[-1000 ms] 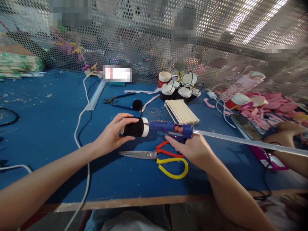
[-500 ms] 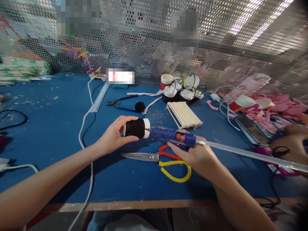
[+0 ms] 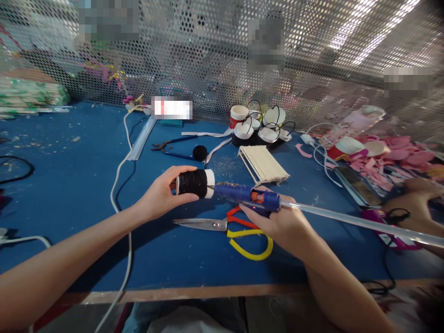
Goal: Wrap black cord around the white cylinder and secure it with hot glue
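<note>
My left hand [image 3: 166,190] is closed around a small cup [image 3: 192,183] lying sideways, its outside mostly covered in black with a white band at the right end. My right hand [image 3: 282,226] grips a blue hot glue gun [image 3: 236,193], a long clear glue stick [image 3: 343,222] trailing from its back. The nozzle points left at the white band; whether it touches, I cannot tell. Under the gun lie large scissors [image 3: 204,224] with one red and one yellow handle loop, partly hidden by my right hand.
Pliers [image 3: 169,144] and a round black piece [image 3: 200,152] lie beyond my left hand. Several cups [image 3: 243,132] with black cords stand near the mesh screen [image 3: 208,60], behind a bundle of pale sticks [image 3: 265,164]. Another person's hand [image 3: 412,199] is at right, beside a phone [image 3: 357,185].
The view has shifted very slightly. Both hands keep their grips, and the nozzle stays at the cup's white band with hardly any visible movement.
</note>
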